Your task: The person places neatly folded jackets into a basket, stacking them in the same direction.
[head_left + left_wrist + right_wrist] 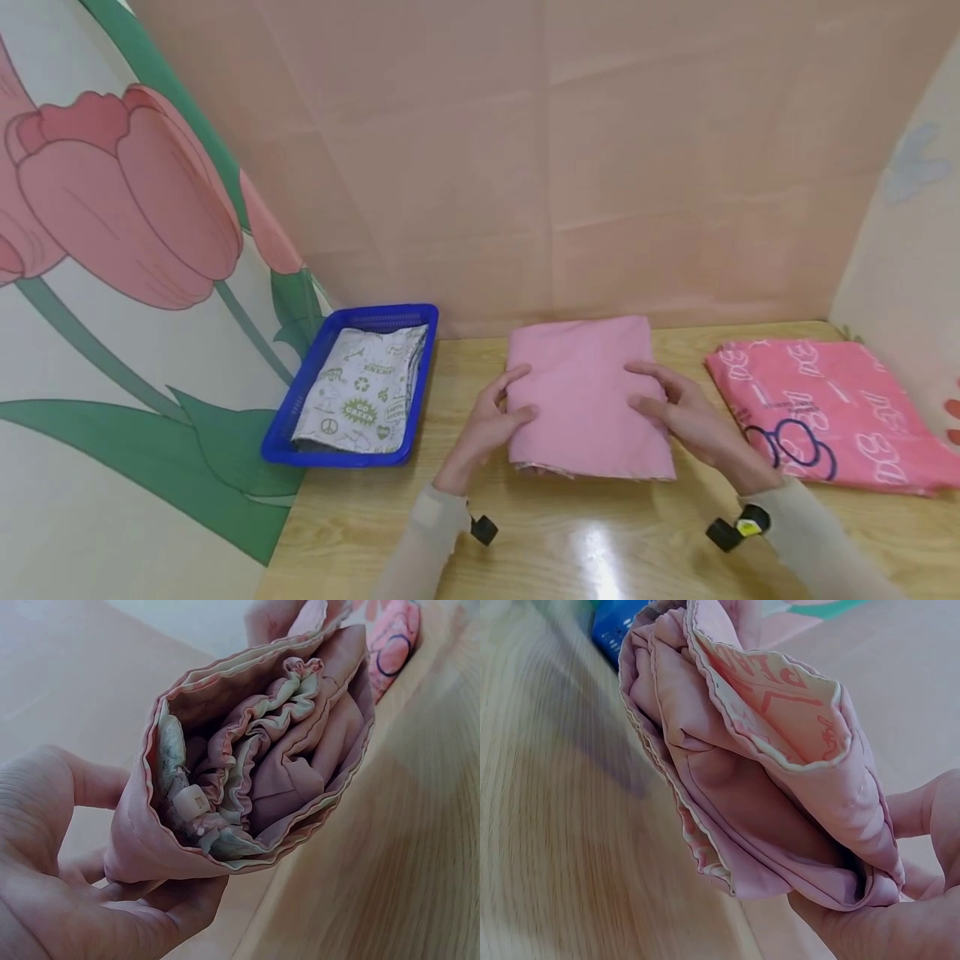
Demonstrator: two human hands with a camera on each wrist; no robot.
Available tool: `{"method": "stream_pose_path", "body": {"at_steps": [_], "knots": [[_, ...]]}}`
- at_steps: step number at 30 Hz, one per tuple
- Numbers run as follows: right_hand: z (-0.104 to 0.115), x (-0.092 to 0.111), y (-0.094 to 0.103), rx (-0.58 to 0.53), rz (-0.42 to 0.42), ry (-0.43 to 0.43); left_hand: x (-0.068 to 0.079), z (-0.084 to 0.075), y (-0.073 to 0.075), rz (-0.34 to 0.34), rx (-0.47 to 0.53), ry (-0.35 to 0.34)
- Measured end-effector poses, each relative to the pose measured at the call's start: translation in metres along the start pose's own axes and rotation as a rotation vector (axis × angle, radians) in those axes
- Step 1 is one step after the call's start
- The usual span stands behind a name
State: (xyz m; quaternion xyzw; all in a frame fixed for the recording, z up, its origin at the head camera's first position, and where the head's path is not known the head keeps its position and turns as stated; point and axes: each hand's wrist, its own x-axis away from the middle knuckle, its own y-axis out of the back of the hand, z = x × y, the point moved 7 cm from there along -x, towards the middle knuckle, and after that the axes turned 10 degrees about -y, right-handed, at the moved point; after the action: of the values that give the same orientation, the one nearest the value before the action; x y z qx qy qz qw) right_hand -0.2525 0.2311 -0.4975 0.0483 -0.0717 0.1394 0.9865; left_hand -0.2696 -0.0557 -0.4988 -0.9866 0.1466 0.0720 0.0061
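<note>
Both hands hold a folded pink cloth (pixel 585 400) by its two sides, just above the wooden table. My left hand (pixel 491 421) grips the left edge, and my right hand (pixel 686 412) grips the right edge, thumb on the upper face. Seen end-on in the left wrist view, the cloth (pixel 300 772) has rolled layers, a gathered ruffled edge and a small whitish plastic piece (pixel 191 801) tucked inside. In the right wrist view a pale inner side of the cloth (pixel 795 697) shows red lettering.
To the left stands a blue plastic basket (pixel 273 450) holding a folded white cloth (pixel 360 392) with green print. A bright pink cloth (pixel 832 417) with white bows and dark rings lies at the right on the wooden table (pixel 525 542). A pinkish-beige panel (pixel 555 167) rises behind.
</note>
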Motion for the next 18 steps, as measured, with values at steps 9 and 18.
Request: {"method": "stream_pose_path", "body": {"at_steps": [9,18], "knots": [[0.014,-0.01,-0.02,0.01,0.03,0.001,0.007,-0.013,0.023,-0.043,-0.036,-0.007],[0.022,-0.024,-0.043,-0.001,0.048,0.028,0.013,-0.026,0.047,-0.074,-0.084,-0.03]]}}
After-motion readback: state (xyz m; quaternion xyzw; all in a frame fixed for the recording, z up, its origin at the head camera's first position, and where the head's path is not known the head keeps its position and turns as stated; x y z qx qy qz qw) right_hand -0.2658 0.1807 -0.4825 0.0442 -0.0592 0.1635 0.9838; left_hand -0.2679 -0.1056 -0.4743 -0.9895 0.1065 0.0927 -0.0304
